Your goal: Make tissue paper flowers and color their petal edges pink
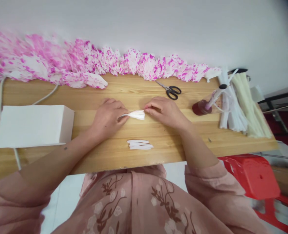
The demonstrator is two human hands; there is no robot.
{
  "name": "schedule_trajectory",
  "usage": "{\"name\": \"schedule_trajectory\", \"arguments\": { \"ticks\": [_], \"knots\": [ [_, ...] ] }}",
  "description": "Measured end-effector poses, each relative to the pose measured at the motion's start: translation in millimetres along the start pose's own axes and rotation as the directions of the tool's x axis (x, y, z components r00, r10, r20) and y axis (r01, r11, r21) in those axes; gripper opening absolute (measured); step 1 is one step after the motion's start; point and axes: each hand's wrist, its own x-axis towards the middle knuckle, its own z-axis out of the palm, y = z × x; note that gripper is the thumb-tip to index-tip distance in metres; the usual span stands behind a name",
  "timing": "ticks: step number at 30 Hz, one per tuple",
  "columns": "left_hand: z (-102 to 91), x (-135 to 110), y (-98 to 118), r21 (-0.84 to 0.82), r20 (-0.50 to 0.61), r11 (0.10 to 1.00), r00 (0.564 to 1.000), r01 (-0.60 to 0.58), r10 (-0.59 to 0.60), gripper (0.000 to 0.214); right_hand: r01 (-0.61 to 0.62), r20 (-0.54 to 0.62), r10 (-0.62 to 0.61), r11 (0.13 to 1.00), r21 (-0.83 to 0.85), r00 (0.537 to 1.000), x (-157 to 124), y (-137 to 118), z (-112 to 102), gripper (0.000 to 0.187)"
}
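A small pleated strip of white tissue paper (135, 114) lies on the wooden table (124, 156) between my two hands. My left hand (108, 117) pinches its narrow left end, fingers closed on it. My right hand (164, 111) presses its fingertips together on the wider right end. A second folded white tissue strip (140, 144) lies flat on the table just in front of my hands, untouched.
A stack of white tissue sheets (30, 126) sits at the left. Pink-and-white paper flowers (85, 65) line the wall. Scissors (170, 90) lie behind my right hand. A bottle of red liquid (203, 106) and white and cream sticks (241, 104) lie at the right. A red stool (253, 177) stands beside the table.
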Motion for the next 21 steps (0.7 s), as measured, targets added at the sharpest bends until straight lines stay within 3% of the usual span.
{"name": "schedule_trajectory", "arguments": {
  "ticks": [3, 7, 12, 21],
  "knots": [
    [1.1, 0, 0, -0.007, -0.004, 1.0, 1.0, 0.009, -0.009, 0.024, 0.047, -0.024, -0.046, 0.998, 0.029, 0.999, -1, -3, -3, 0.023],
    [2.6, 0, 0, -0.015, -0.009, 1.0, 1.0, 0.02, -0.02, 0.023, 0.105, -0.147, -0.102, 0.994, 0.012, 0.984, 1, -13, 2, 0.028],
    [4.1, 0, 0, -0.02, -0.015, 1.0, 1.0, 0.021, -0.021, 0.021, 0.13, -0.043, -0.136, 0.983, -0.126, 0.99, 9, -26, 21, 0.038],
    [3.9, -1, 1, -0.021, -0.039, 1.0, 0.999, -0.01, 0.009, 0.023, 0.038, 0.01, -0.037, 0.963, -0.266, 0.999, 13, -35, 30, 0.019]
  ]
}}
